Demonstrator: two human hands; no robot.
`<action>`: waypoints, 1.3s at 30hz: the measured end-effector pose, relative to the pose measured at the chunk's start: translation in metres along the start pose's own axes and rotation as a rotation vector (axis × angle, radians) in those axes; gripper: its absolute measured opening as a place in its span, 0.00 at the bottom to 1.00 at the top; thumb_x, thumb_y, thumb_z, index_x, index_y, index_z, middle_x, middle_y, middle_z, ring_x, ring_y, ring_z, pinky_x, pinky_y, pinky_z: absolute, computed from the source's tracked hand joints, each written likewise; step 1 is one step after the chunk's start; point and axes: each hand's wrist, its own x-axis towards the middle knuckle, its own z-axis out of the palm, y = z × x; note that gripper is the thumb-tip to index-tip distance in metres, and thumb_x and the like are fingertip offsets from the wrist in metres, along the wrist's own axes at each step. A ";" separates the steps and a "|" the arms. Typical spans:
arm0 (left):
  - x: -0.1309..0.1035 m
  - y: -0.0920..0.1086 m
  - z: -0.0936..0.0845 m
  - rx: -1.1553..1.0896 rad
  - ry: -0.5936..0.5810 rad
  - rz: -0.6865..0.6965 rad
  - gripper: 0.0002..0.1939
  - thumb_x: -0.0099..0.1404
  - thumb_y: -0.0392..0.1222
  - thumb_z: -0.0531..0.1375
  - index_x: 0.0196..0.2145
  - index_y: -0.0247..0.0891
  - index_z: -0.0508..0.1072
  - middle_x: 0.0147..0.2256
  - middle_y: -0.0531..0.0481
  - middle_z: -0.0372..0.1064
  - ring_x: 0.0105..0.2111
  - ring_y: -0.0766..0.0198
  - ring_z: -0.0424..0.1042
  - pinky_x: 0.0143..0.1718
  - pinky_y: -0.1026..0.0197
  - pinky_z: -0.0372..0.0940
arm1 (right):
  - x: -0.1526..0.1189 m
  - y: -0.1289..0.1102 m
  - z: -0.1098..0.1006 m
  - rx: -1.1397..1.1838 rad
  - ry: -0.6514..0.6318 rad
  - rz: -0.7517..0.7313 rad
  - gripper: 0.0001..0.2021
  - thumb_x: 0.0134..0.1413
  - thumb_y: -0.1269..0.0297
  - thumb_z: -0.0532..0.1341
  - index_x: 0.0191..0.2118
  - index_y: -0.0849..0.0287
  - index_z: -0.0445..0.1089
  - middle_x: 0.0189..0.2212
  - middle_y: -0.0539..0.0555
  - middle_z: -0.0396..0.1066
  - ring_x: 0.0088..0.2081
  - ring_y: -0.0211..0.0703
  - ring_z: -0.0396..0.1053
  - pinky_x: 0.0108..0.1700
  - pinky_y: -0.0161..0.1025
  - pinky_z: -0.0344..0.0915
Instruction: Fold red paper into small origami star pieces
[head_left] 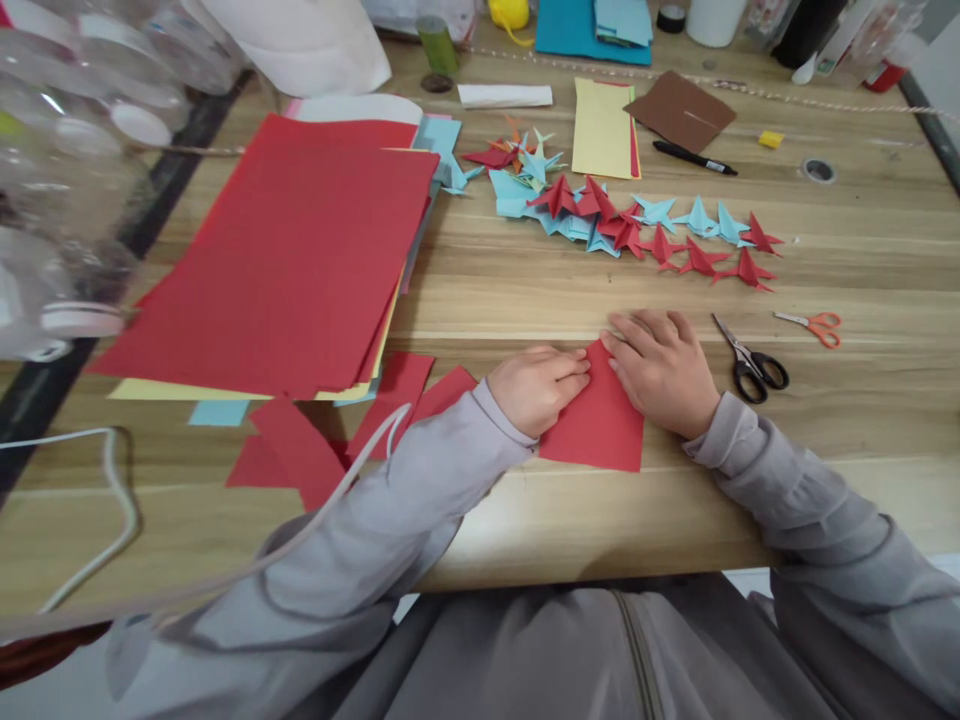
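A red sheet of paper (596, 435) lies on the table in front of me, its upper part narrowing to a point between my hands. My left hand (538, 388) is closed at the sheet's left edge, with its fingertips on the paper. My right hand (664, 370) grips the upper right edge near the point; its other fingers are bent over the tabletop. Part of the sheet is hidden under both hands. Right of my right hand lie black-handled scissors (752, 368) and small orange-handled scissors (821, 325).
A stack of large red sheets (300, 260) lies at the left, with red paper strips (296, 450) below it. Folded red and blue paper cranes (660, 245) lie beyond my hands. A white cable (112, 490) crosses the lower left. Clear plastic bottles (67, 200) crowd the left edge.
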 end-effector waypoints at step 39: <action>0.037 0.008 0.002 -0.785 0.040 -0.839 0.08 0.55 0.43 0.61 0.26 0.34 0.72 0.21 0.54 0.66 0.21 0.69 0.62 0.25 0.66 0.58 | 0.005 0.020 0.014 0.783 0.145 0.213 0.14 0.59 0.55 0.56 0.35 0.60 0.73 0.34 0.57 0.75 0.39 0.46 0.70 0.45 0.44 0.63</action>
